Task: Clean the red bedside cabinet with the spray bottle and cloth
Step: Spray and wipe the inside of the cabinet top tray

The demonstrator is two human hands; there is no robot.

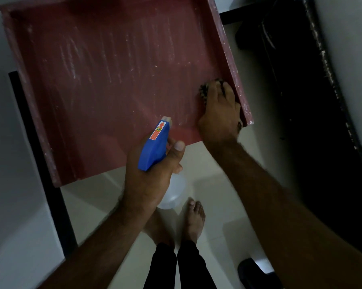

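Left hand (153,174) round spray bottle (155,146)

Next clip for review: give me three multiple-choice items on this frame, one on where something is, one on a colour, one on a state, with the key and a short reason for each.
1. Where is the cloth?
A. Under the right hand, on the cabinet top by its right rim
B. On the floor by the feet
C. Draped over the spray bottle

2. What colour is the head of the spray bottle?
A. Green
B. Blue
C. Black

3. What state is the cabinet top in?
A. Covered by a sheet
B. Spotless and glossy
C. Streaked with pale marks

Key:
1 A, the right hand presses the dark cloth down next to the raised right rim.
2 B, the left hand grips a blue trigger head with an orange label above a clear bottle.
3 C, whitish streaks and specks run across the red surface.
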